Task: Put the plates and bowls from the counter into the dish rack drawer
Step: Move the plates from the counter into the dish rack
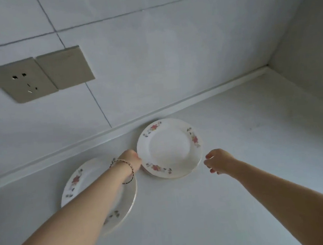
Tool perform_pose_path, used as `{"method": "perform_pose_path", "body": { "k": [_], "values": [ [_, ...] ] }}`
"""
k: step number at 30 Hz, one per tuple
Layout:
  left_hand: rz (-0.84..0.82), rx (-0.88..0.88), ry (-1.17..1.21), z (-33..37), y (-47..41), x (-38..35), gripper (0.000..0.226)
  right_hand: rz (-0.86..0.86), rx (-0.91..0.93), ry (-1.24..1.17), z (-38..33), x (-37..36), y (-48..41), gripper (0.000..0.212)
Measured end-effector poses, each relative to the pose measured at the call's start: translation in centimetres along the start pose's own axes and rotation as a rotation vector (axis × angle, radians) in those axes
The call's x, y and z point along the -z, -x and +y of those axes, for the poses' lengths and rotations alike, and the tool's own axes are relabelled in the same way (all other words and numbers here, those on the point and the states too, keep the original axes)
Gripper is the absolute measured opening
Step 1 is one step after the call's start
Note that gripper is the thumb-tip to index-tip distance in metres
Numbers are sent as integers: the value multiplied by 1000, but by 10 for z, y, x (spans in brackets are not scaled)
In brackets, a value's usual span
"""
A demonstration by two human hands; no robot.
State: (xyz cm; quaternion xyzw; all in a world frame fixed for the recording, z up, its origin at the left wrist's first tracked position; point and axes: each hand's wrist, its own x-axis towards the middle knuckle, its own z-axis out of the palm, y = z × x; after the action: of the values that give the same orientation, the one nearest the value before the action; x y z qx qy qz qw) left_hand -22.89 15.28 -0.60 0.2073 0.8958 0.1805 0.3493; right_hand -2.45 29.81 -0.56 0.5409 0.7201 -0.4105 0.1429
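Your left hand touched the left rim of the stack of white round floral-rimmed ceramic plates on the pale counter by the wall; its grip was hidden. Your right hand hovered beside the stack, fingers spread. A second floral plate stack lay under your left forearm.

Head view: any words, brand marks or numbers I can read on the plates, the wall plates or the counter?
None can be read.
Floral-rimmed white plate stack by the wall: painted flowers only, no lettering.
Second floral-rimmed white plate stack under the left forearm: flowers only.
Beige wall socket and blank beige cover plate: no legible marking.
White counter: no text.
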Motion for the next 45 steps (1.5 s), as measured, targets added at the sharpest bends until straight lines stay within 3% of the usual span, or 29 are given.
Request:
{"method": "perform_pose_path", "body": {
  "k": [3, 5, 7, 13, 15, 25, 31, 40, 45],
  "values": [
    [-1, 71, 2, 8, -42, 2, 2, 11, -98, -114, -6, -5, -43, 21],
    [-19, 101, -3, 11, -71, -5, 34, 18, -132, -232, -10, -12, -66, 18],
    [-5, 125, 26, 14, -89, -15, 42, 47, -147, -356, -13, -19, -83, 16],
    [56, 120, 76, 6, -101, -34, 32, 125, -142, -435, -2, -32, -87, 14],
    [65, 98, 92, 3, -87, -37, 27, 146, -141, -427, 7, -31, -76, 24],
    [96, 87, 429, -29, 77, -68, 32, 176, 71, -334, 69, -12, 43, 20],
    [263, 103, 630, -70, 208, -97, 39, 171, 233, -196, 105, -22, 133, 31],
    [441, 260, 755, -189, 394, -140, 37, -28, 397, -40, 146, -107, 266, 20],
    [497, 357, 790, -278, 461, -148, 32, -148, 435, 19, 149, -190, 323, 26]
  ]
}}
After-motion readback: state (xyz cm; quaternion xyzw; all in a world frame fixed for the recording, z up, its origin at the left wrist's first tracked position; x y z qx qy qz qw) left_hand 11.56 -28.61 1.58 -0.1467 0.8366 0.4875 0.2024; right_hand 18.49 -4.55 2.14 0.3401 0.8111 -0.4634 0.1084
